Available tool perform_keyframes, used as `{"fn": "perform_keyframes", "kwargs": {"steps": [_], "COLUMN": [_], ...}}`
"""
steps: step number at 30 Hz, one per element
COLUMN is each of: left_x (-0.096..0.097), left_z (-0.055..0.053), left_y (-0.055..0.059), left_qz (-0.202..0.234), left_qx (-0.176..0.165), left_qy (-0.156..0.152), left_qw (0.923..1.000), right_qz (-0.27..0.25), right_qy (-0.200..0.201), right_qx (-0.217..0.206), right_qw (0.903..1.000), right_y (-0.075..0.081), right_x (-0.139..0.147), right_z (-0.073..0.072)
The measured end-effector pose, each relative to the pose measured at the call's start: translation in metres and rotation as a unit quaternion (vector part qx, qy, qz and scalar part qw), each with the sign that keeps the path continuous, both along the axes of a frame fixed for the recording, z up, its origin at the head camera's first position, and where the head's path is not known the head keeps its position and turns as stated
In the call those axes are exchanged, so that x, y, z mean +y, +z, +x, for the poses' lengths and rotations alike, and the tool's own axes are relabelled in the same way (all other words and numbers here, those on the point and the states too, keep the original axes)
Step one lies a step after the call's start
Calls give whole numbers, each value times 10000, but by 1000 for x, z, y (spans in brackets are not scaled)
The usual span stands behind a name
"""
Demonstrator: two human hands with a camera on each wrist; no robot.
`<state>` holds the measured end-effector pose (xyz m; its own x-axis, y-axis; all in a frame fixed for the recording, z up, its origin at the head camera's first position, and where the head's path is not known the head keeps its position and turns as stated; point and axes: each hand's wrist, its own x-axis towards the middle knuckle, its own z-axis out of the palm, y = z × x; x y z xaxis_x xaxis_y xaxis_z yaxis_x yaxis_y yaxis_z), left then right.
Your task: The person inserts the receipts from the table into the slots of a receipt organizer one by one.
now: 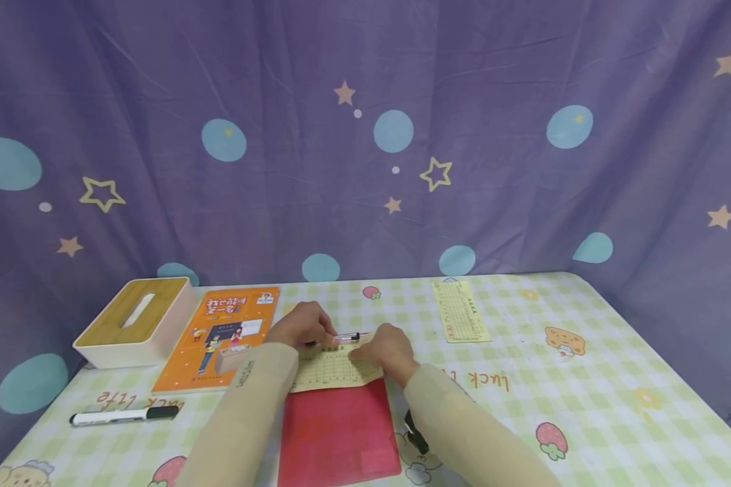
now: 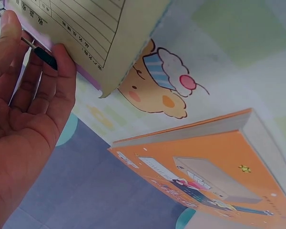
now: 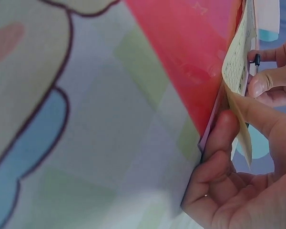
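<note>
A yellow printed form (image 1: 335, 370) lies over the upper part of a red folder (image 1: 341, 433), its near edge raised a little. My left hand (image 1: 304, 325) is at the form's far edge and pinches a slim pen (image 1: 348, 336) with black ends; the left wrist view shows the pen (image 2: 35, 47) between thumb and fingers. At the form's right side, my right hand (image 1: 390, 348) pinches the sheet. In the right wrist view the form (image 3: 238, 67) bends up between its thumb and finger, and other fingers curl by the folder's (image 3: 181, 47) edge.
An orange book (image 1: 219, 338) and a tissue box (image 1: 137, 321) with a wooden lid stand at left. A marker (image 1: 124, 415) lies nearer. Another yellow form (image 1: 461, 311) lies at the back right. A black object (image 1: 415, 433) is partly hidden by the right sleeve.
</note>
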<state>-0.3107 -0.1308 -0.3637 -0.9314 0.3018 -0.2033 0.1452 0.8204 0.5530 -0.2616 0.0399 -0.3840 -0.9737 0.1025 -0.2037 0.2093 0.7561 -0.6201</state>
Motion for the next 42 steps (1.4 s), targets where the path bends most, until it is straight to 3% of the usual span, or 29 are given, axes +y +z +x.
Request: {"fn": "perform_keyframes", "kwargs": {"steps": [20, 27, 34, 42], "left_x": [1, 1, 2, 6], "left_z": [6, 8, 11, 10], "left_y": [7, 7, 7, 1], "left_qz": [-128, -3, -32, -9], "left_qx": [126, 0, 255, 358], "left_qy": [-65, 82, -64, 184], "left_qw": [9998, 10000, 9996, 9992], "right_qz": [158, 172, 121, -123], "right_qy": [-38, 24, 15, -8], "right_qx": [38, 101, 171, 387], "right_qw": [9999, 9998, 9998, 9992], "right_y": [-2, -1, -1, -6], "right_x": [-1, -2, -1, 10], "right_z": [-2, 0, 1, 2]}}
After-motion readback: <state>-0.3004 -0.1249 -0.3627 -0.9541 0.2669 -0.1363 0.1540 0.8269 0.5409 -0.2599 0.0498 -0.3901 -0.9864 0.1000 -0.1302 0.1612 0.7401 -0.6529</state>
